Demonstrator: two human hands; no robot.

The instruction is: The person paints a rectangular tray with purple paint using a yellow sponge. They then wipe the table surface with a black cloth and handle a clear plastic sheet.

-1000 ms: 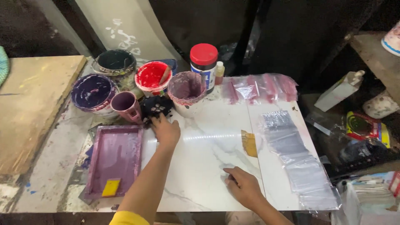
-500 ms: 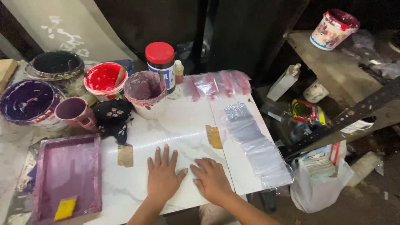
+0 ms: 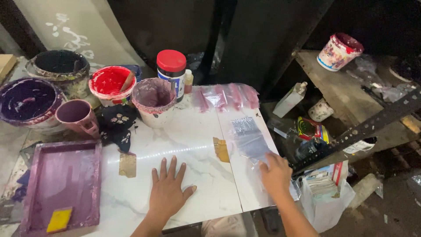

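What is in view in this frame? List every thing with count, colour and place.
white tile slab: 1, marbled white, centre
purple tray: 1, purple, left front
yellow scraper: 1, yellow, in the tray
paint tubs: 4; black, dark purple, red, mauve, back left
purple mug: 1, purple, beside the tubs
red-lidded jar: 1, back centre
clear plastic bags: a stack, slab's right edge
stained bucket: 1, white and red, right shelf
left hand: flat on the slab
right hand: on the bags

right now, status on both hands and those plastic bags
Left hand flat on the white tile, holding nothing. Right hand resting on the clear plastic bags. Paint pots stand behind, apart.
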